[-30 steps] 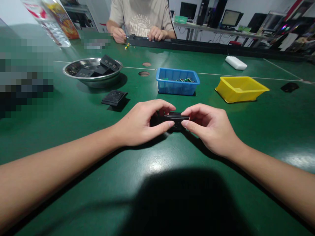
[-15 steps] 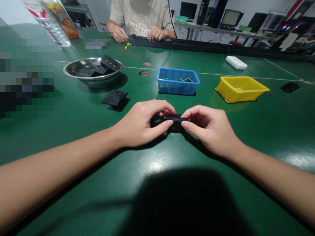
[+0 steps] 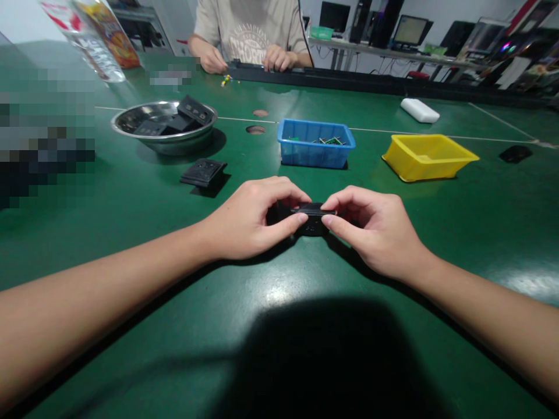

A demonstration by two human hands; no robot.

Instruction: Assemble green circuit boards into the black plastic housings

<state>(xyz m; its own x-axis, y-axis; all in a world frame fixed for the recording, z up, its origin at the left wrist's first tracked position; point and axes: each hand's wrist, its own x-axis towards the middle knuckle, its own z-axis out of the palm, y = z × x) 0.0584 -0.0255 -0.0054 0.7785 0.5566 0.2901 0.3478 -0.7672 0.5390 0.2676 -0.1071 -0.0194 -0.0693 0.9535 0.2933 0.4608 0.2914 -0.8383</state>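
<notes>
Between my two hands a small black plastic piece [image 3: 313, 224] sits low over the green tabletop [image 3: 262, 279]. My left hand [image 3: 257, 218] pinches its left end between thumb and fingers. On the right end, my right hand [image 3: 371, 224] grips it the same way, thumb on the near side and fingertips on top. Much of the piece is hidden by the fingers. A similar black plastic part [image 3: 204, 173] lies on the table beyond my left hand. Past it, a steel bowl [image 3: 183, 145] holds several black plastic parts [image 3: 192, 113].
A blue bin [image 3: 314, 155] with small green pieces and a yellow bin [image 3: 430, 169] stand beyond my hands. A white object [image 3: 419, 110] lies farther back. Across the table a person [image 3: 257, 35] handles a long black bar [image 3: 349, 80]. Plastic packages [image 3: 105, 35] stand far left.
Both hands keep their hold on the black plastic piece almost unmoved. The rest of the scene stays in place apart from a very slight shift of view.
</notes>
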